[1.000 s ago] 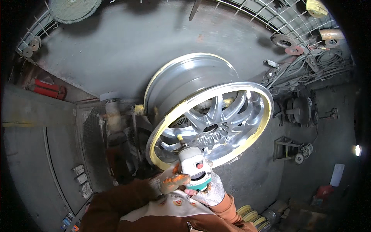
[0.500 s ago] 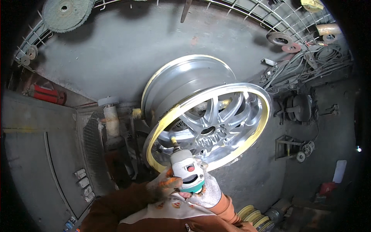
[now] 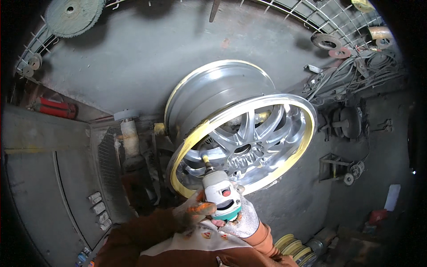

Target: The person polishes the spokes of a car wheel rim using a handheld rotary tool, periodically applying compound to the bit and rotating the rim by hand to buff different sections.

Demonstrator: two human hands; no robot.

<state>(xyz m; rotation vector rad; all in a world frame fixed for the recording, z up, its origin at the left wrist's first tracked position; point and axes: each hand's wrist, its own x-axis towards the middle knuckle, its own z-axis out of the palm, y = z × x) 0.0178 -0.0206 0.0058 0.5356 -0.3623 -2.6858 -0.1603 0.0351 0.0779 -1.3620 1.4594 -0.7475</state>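
Both gloved hands grip a white and green power grinder (image 3: pixel 216 183) with a red button. My left hand (image 3: pixel 193 209), in a grey glove with orange patches, wraps its left side. My right hand (image 3: pixel 244 220), in a pale glove, closes round its lower right side. A small yellow polishing bit (image 3: pixel 205 159) at the tool's tip meets or nearly meets a spoke near the left of the alloy wheel rim (image 3: pixel 218 100); contact cannot be made out. Yellow tape or coating lines the wheel's front lip, and its spokes are shiny metal.
A yellow-ended support (image 3: pixel 159 129) stands left of the wheel. A wire rack (image 3: pixel 307 18) with discs hangs above, and tangled cables (image 3: pixel 347 75) lie at the right. A red cylinder (image 3: pixel 54 108) is at far left. Yellow rims (image 3: pixel 291 249) are stacked low right.
The wheel, grinder and both hands sit slightly further right in the picture, and much of the background has shifted too. Both hands keep their hold on the tool.
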